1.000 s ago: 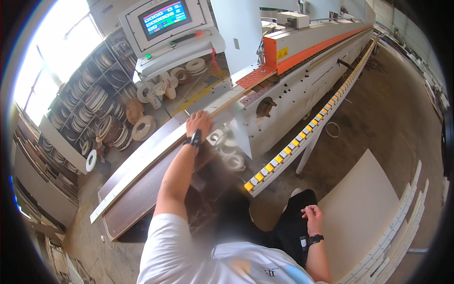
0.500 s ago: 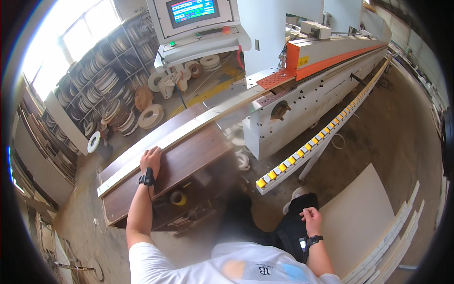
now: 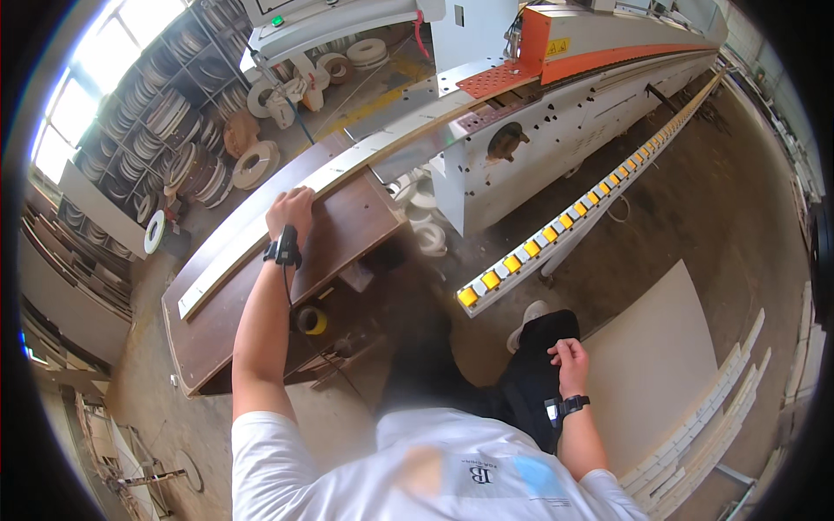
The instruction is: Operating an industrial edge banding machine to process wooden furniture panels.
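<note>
A large white machine [image 3: 556, 130] with an orange top band runs away toward the upper right, and a rail of yellow rollers [image 3: 556, 230] slants along its front. Racks of coiled edge strip [image 3: 156, 130] fill the upper left, with loose coils on the floor beside them. A pale board [image 3: 651, 347] lies on the concrete floor [image 3: 738, 200] at lower right, next to stacked white panels [image 3: 721, 417].

Brown worktable [image 3: 347, 227]: long pale strip [image 3: 261, 236] along far edge.
</note>
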Motion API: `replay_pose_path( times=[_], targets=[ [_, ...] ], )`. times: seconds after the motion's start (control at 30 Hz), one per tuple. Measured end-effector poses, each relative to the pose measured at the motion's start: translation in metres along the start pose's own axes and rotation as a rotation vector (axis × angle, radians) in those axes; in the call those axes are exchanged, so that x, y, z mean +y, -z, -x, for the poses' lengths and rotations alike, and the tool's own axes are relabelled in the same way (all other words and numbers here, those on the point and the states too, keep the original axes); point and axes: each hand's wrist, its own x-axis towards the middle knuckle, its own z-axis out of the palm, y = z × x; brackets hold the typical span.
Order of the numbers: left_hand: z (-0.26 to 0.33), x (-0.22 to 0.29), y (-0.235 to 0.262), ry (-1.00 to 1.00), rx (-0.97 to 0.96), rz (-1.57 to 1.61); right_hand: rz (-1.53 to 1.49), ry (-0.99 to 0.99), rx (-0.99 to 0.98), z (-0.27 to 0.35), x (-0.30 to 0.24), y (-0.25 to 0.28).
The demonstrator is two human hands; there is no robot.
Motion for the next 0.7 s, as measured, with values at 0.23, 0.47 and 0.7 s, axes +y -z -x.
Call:
replay_pose_path(
  times=[0.23, 0.47, 0.7],
  targets=[
    [-0.030, 0.041, -0.025, -0.048, 0.030, 0.054, -0.035, 0.024, 0.034, 0.010, -0.005, 0.002],
    [-0.055, 0.066, -0.048, -0.270, 0.165, 0.183, 0.017, 0.049, 0.034, 0.014, -0.008, -0.001],
    [0.009, -0.006, -0.021, -0.202, 0.130, 0.072, -0.024, 0.107, 0.093, 0.030, 0.003, 0.009]
  ],
)
